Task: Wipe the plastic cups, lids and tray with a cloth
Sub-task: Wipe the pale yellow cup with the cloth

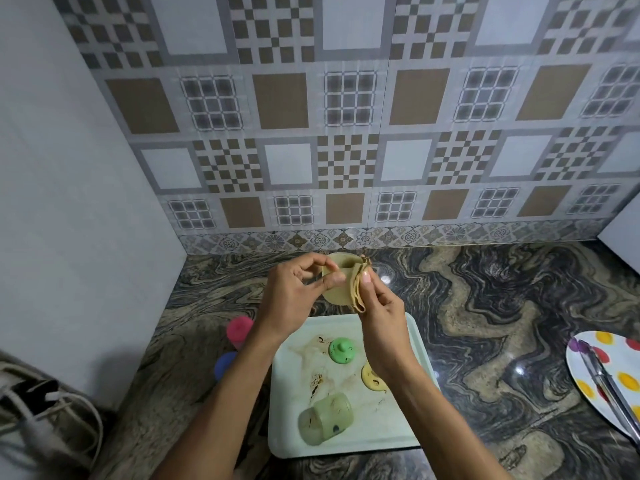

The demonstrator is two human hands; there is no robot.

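My left hand holds a pale yellow plastic cup by its rim, above the far edge of the tray. My right hand pinches a tan cloth against the cup's right side and rim. Below them lies a pale green tray with brown stains. On it sit a green lid, a yellow lid partly hidden by my right forearm, and a green cup on its side.
A pink cup and a blue one stand on the marble counter left of the tray. A dotted plate with metal tongs lies at the right edge. Cables lie at the lower left. A tiled wall is behind.
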